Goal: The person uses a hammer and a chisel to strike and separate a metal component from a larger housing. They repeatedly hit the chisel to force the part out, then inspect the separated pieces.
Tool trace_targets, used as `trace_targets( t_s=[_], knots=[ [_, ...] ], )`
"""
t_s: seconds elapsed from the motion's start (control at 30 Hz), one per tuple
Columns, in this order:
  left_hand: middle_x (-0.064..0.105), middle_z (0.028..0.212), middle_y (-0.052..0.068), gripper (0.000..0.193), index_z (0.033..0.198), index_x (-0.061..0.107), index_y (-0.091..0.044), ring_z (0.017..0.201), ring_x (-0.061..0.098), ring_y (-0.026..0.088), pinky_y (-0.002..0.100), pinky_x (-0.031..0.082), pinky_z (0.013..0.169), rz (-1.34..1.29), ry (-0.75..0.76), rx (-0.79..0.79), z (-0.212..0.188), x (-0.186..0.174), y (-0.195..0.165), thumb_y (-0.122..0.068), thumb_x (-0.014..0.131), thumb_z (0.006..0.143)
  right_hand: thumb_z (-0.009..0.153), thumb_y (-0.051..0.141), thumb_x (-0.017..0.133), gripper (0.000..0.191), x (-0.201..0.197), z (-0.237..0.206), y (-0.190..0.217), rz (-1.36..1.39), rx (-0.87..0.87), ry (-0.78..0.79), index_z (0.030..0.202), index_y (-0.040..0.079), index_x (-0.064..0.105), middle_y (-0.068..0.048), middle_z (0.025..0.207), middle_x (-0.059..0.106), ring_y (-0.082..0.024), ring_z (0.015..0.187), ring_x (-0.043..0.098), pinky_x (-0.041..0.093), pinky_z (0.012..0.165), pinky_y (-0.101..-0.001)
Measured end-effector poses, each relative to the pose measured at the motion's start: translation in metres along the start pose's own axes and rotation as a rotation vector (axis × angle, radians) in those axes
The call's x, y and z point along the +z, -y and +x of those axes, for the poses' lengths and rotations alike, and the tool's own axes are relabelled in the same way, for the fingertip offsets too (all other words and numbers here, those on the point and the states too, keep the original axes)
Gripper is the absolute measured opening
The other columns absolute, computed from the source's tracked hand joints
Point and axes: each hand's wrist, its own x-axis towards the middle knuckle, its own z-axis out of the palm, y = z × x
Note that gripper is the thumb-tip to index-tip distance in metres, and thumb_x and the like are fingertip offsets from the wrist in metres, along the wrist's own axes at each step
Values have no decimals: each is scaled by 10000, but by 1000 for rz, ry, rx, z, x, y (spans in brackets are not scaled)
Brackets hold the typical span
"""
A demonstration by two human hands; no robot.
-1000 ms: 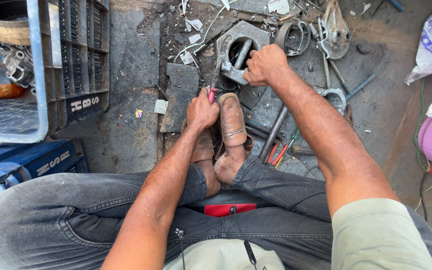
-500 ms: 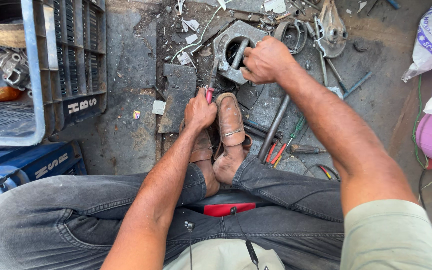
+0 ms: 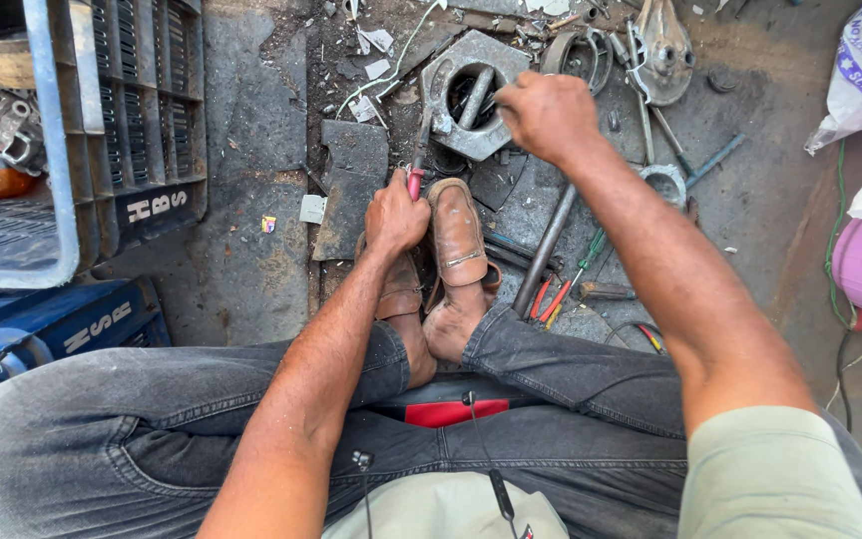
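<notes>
Our left hand point(image 3: 396, 215) gripped a red-handled screwdriver point(image 3: 419, 160), our right hand point(image 3: 549, 115) fisted on a tool over the square metal housing point(image 3: 451, 75), shoes point(image 3: 458, 235) below on the floor

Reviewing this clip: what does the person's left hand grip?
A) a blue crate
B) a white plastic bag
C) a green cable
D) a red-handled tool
D: the left hand is closed around the red handle of a tool whose shaft points up toward the grey metal housing on the floor.
</notes>
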Motion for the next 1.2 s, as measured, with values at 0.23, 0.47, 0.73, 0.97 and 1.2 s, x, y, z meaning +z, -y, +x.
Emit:
trace_targets(
  t_s=[0.23,0.47,0.73,0.97,1.2],
  knots=[
    [691,1026,332,428,1212,553,-59,993,654,544,606,494,911,1,-34,23,2,2,3,-235,580,822,963,286,607,252,-17,18,21,-238,-178,352,854,130,771,-86,1077,694,-257,821,738,577,695,-420],
    [697,995,322,425,1202,545,-44,975,663,537,610,497,897,-8,-13,23,4,3,5,-232,576,823,911,357,569,341,-32,21,24,-228,-130,515,1081,125,752,-152,1435,532,-296,738,760,589,553,-426],
    [699,1001,319,429,1209,544,-46,981,665,537,605,498,902,-12,2,11,2,0,1,-218,573,818,783,389,776,322,-21,36,23,-334,-184,607,1003,157,803,-34,1239,671,-245,979,740,590,743,-400],
    [702,1012,321,425,1205,546,-42,993,667,533,602,499,910,0,6,2,4,2,2,-232,576,825,755,477,831,424,-33,44,24,-415,-246,661,929,91,803,-36,1092,710,-238,897,762,610,713,-383],
    [700,1034,319,432,1213,552,-48,1013,658,537,605,489,921,-10,-6,8,3,1,0,-232,576,823,769,226,768,154,-61,47,13,-386,-370,465,849,97,791,-56,1013,764,-241,850,772,602,776,-396]
  ],
)
